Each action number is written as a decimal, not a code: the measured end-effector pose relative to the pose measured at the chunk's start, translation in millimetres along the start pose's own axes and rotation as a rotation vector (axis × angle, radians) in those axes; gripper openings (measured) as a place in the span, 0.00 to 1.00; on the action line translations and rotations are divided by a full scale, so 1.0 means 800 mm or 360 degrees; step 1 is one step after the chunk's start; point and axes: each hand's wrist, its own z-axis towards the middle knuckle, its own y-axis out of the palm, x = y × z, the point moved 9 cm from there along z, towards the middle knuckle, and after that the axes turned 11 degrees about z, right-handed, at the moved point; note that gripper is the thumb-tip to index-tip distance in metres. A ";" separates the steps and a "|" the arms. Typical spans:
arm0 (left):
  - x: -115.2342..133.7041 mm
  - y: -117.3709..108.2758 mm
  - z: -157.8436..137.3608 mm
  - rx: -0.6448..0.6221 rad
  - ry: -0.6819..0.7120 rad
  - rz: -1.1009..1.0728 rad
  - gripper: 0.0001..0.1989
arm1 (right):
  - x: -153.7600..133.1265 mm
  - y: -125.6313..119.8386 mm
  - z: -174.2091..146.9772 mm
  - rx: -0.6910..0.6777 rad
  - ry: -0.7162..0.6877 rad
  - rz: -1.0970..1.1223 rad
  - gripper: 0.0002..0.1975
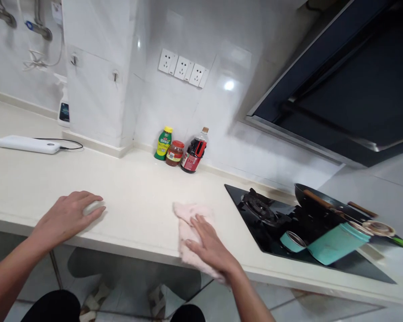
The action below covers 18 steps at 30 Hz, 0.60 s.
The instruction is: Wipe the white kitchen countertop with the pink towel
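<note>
Head view: at the left of the frame we see a white device (28,144) on the pale counter (130,197); at lower left our left hand (72,212) is palm down, fingers loosely bent, holding nothing, though whether it touches the surface we cannot tell. Near the middle stand a green bottle (163,145), a jar (174,154) and a dark bottle (192,156). Below them, lower centre, our right hand (208,246) lies spread on a pink cloth (186,230), unclenched; the cloth overhangs the front edge. At lower right, a teal canister (337,243) is on the black hob (237,201).
</note>
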 end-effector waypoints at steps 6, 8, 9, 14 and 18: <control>0.000 -0.001 -0.002 -0.0028 0.0010 -0.0043 0.24 | -0.151 0.085 0.048 -0.0400 -0.0547 0.0129 0.36; -0.001 -0.003 -0.003 -0.0030 0.0041 -0.0056 0.24 | -0.165 0.090 0.044 -0.0396 -0.0656 0.0173 0.31; -0.002 -0.003 -0.004 -0.0038 0.0058 -0.0055 0.23 | -0.161 0.086 0.040 -0.0363 -0.0649 0.0188 0.29; 0.024 0.000 0.001 -0.0039 0.0218 -0.0157 0.23 | -0.036 0.018 -0.004 0.0013 -0.0173 0.0173 0.26; 0.090 0.000 0.008 0.0044 0.0391 -0.0262 0.25 | 0.095 -0.051 -0.069 0.0374 0.0106 0.0077 0.29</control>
